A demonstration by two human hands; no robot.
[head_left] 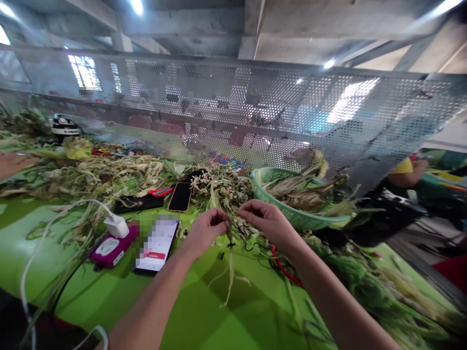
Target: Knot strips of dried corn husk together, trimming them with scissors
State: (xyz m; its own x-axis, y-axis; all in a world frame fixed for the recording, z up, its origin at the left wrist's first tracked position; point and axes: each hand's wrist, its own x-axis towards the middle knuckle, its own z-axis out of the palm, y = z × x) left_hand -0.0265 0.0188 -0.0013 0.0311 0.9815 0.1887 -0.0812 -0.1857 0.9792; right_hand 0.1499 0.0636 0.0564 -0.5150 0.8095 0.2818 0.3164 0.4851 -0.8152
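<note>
My left hand pinches the upper end of a small tied bundle of corn husk. Around the bundle's middle runs a dark tie, and pale thin strips spread below it over the green tabletop. Slightly apart, to the right, my right hand has its thumb and forefinger drawn together. Whatever lies between those fingertips is too small to make out. Behind both hands rises a heap of dry husk scraps.
A green basket of dry husks stands right. Left are two phones and a purple power adapter with cables. Green fibres lie right. A metal mesh partition stands behind. Another person's hand shows far left.
</note>
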